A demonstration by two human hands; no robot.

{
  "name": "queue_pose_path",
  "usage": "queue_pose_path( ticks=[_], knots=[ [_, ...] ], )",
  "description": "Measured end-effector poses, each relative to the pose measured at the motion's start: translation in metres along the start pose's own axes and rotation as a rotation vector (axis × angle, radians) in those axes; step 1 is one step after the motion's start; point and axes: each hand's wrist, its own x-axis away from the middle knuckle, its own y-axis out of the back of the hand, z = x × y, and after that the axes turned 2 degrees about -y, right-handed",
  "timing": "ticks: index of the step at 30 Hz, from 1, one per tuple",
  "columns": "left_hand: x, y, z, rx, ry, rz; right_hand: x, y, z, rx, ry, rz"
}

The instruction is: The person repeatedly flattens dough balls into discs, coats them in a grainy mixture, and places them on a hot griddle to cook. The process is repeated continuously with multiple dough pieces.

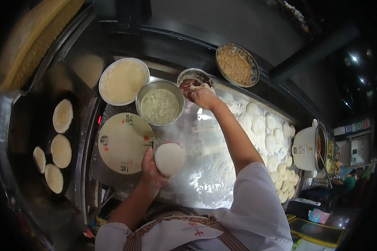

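On my left hand rests a round, flattened piece of white dough, held above the steel worktop beside a large round plate. My right hand reaches into a metal bowl with a dark red filling or paste; flour coats its fingers, and whether they grip anything is hidden. Next to that bowl stands a steel bowl of cloudy liquid. A white-rimmed bowl holds pale granular stuff.
Flat breads lie on a dark griddle at left. A patterned bowl of brown filling sits on the back ledge. Floured dough pieces cover the right side, near a rice cooker. Beyond is a person in green.
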Motion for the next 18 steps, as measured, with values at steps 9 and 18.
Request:
queue_pose_path(
  ticks=[9,18],
  knots=[
    [-0.104,-0.034,0.019,-0.197,-0.048,0.037,-0.047,0.012,-0.053,-0.440,-0.020,0.107],
    [-0.166,-0.075,0.019,-0.103,-0.107,0.135,0.127,0.071,0.057,0.175,0.346,-0.152]
  ],
)
